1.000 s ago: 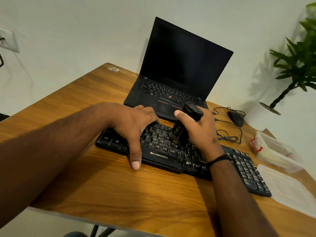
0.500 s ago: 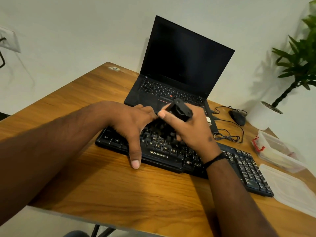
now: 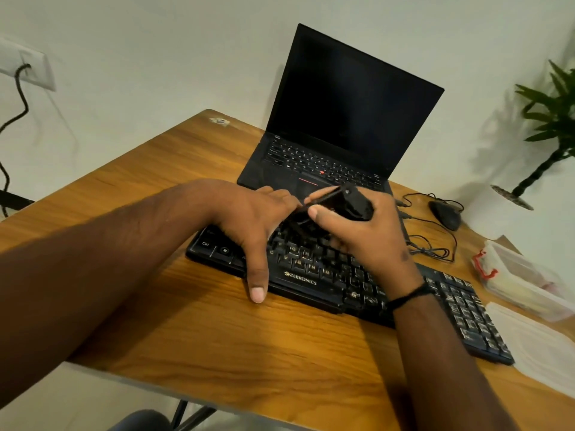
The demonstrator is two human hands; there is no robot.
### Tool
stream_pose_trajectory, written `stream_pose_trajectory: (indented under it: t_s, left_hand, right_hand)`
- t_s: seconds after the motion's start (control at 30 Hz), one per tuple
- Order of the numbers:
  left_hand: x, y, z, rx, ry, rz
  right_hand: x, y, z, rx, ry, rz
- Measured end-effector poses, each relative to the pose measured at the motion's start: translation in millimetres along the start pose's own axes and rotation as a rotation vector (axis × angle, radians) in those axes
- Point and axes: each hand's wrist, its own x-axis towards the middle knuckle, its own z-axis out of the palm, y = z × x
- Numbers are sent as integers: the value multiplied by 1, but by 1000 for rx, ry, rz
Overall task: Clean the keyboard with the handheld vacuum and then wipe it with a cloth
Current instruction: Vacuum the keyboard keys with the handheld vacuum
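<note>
Right hand (image 3: pixel 362 234) grips a small black handheld vacuum (image 3: pixel 337 204) over the black keyboard (image 3: pixel 314 279); its nozzle is blurred. Left hand (image 3: pixel 249 219) rests spread on the keys. Wooden worktop (image 3: pixel 217 337), white wall (image 3: pixel 155 42).

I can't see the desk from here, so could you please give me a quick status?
Left hand flat, steadying keyboard. Right hand grips handheld vacuum, nozzle on the keys. Wiping not begun. Nothing in the way.

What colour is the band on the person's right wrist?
Black: a thin wristband on the right wrist, seen clearly in the head view.
</note>
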Motion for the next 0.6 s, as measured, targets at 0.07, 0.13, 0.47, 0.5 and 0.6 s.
stream_pose_trajectory:
  t_s: [0.07,0.13,0.47,0.5,0.6]
  left_hand:
    - [-1,0,0,8,-1,-5]
    - [0,0,0,9,-2,3]
    - [-3,3,5,74,110,-2]
    - [-4,4,6,92,162,-1]
    - [-5,5,10,94,203,-34]
  right_hand:
    - [1,1,6,-23,-73,39]
    - [4,1,-1,-57,-127,56]
    - [6,4,-2,-141,-11,45]
    - [6,5,-9,-164,39,77]
    - [1,1,-4,-110,27,85]
